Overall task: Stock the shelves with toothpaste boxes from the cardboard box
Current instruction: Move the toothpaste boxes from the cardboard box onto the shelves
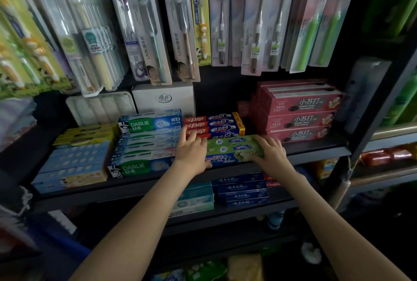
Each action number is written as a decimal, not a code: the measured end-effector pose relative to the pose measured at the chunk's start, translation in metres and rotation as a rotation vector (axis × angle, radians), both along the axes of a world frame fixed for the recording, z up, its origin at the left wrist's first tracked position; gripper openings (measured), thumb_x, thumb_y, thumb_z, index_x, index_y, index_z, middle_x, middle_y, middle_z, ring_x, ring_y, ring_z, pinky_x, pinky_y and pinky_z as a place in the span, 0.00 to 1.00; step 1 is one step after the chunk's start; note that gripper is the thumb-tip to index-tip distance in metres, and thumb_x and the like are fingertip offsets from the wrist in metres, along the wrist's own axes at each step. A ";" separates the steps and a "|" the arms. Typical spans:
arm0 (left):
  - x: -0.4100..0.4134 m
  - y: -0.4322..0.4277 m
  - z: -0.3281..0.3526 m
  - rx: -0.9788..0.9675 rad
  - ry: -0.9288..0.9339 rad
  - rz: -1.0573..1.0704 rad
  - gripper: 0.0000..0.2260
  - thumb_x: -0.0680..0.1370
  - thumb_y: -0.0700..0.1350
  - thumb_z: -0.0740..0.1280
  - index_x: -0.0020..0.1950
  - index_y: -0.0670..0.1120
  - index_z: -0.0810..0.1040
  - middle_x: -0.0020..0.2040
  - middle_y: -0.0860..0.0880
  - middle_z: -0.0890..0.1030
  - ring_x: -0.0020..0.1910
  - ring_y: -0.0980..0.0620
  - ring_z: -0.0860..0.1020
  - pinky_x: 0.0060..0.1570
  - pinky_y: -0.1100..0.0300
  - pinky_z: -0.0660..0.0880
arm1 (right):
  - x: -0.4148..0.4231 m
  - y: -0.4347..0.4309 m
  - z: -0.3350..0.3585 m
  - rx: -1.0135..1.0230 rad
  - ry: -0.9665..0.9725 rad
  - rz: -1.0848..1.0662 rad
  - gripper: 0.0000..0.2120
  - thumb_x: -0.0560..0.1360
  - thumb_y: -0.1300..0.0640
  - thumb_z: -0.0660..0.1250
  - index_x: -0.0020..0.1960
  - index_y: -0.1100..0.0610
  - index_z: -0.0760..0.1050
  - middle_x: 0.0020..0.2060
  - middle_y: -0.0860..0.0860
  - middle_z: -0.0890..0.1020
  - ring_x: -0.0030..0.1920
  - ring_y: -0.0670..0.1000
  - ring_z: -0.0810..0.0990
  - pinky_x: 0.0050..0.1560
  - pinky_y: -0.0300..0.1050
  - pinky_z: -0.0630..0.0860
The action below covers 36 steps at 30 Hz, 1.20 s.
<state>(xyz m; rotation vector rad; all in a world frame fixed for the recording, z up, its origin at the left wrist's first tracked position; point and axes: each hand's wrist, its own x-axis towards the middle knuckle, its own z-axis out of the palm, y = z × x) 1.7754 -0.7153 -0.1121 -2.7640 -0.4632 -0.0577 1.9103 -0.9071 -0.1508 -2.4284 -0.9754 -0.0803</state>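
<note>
A stack of green and blue toothpaste boxes (232, 148) lies at the front of the dark shelf (316, 152), between both my hands. My left hand (191, 152) lies on the stack's left end, fingers stretched over it toward the red and blue boxes (214, 126) behind. My right hand (272, 153) holds the stack's right end, fingers spread over the top and thumb at the front. The cardboard box is out of view.
Darlie boxes (146, 143) and yellow and pale blue boxes (79, 158) fill the shelf's left part. Red baking soda boxes (300, 113) are stacked at the right. Toothbrush packs (180, 27) hang above. A lower shelf holds dark blue boxes (243, 190).
</note>
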 end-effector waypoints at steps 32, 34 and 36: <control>-0.005 0.006 0.000 -0.339 -0.128 -0.147 0.26 0.80 0.59 0.59 0.75 0.50 0.63 0.69 0.46 0.69 0.67 0.46 0.67 0.62 0.51 0.69 | -0.002 0.041 0.034 -0.375 -0.097 0.280 0.42 0.67 0.39 0.72 0.74 0.54 0.59 0.66 0.52 0.68 0.66 0.54 0.64 0.68 0.49 0.60; -0.001 0.009 0.005 -0.394 -0.218 -0.144 0.23 0.82 0.57 0.54 0.73 0.47 0.65 0.68 0.46 0.71 0.66 0.47 0.69 0.62 0.52 0.69 | -0.003 0.037 0.040 -0.346 -0.107 0.263 0.43 0.66 0.39 0.73 0.73 0.55 0.61 0.64 0.52 0.69 0.64 0.53 0.65 0.66 0.48 0.63; 0.001 0.014 0.008 -0.460 -0.367 -0.106 0.20 0.83 0.50 0.52 0.74 0.44 0.64 0.69 0.44 0.71 0.67 0.46 0.69 0.65 0.53 0.68 | -0.004 0.031 0.050 -0.338 -0.165 0.220 0.43 0.65 0.38 0.73 0.73 0.54 0.61 0.61 0.52 0.70 0.62 0.53 0.65 0.64 0.47 0.64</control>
